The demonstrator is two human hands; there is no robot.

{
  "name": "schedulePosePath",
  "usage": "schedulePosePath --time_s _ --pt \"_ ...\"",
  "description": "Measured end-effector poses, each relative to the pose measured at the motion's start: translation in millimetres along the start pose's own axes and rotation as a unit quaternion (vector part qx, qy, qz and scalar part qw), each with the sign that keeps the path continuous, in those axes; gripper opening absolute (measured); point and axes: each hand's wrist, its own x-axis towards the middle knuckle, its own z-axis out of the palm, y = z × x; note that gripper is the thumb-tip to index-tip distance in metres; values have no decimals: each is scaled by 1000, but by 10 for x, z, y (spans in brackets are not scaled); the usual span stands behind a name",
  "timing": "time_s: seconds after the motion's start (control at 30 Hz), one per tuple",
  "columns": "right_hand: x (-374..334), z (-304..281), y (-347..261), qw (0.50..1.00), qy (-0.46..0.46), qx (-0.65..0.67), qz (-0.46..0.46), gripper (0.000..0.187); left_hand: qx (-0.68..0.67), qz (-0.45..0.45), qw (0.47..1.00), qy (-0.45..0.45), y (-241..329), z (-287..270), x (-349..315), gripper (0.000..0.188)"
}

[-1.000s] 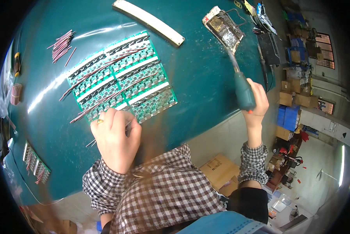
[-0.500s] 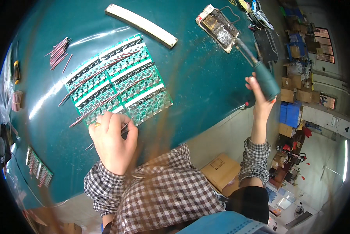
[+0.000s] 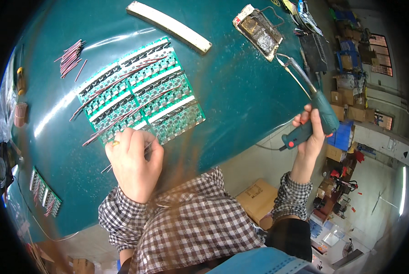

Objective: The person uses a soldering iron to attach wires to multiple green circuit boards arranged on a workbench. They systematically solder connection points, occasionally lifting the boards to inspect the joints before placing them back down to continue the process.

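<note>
My left hand [image 3: 133, 164] rests on the green table [image 3: 241, 91] at the near edge of the boards [image 3: 140, 96], fingers curled together around a thin wire [image 3: 148, 145] whose end pokes out toward the panel's lower corner. What else, if anything, sits inside that fist I cannot tell. A ring shows on one finger.

The boards lie as one green panel of several rows, tilted across the table, with thin red wires [image 3: 122, 116] laid over them and sticking out past their left side.

My right hand [image 3: 310, 132] is off the table's right edge, raised, clamped around the teal handle of the iron [image 3: 317, 109]. Its metal tip points up and left toward the stand [image 3: 259, 32], stopping short of it, well apart from the boards.

A bundle of loose red wires [image 3: 70, 57] lies at the far left of the table. A long white strip [image 3: 168, 26] lies beyond the boards. More small boards [image 3: 44, 194] sit at the table's lower left.
</note>
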Motion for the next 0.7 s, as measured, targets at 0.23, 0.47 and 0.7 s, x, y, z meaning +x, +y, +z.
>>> schedulePosePath --time_s 0.23,0.47,0.7 --pt "-195 -49 -98 982 -57 166 77 30 -9 3 1000 -2 1 0 -3 15" --pt "-354 70 -108 968 -107 190 124 36 -11 7 1000 1 -105 -42 -77 14" --pt "-566 383 -47 966 -200 99 133 44 9 3 1000 10 -6 178 41 18"
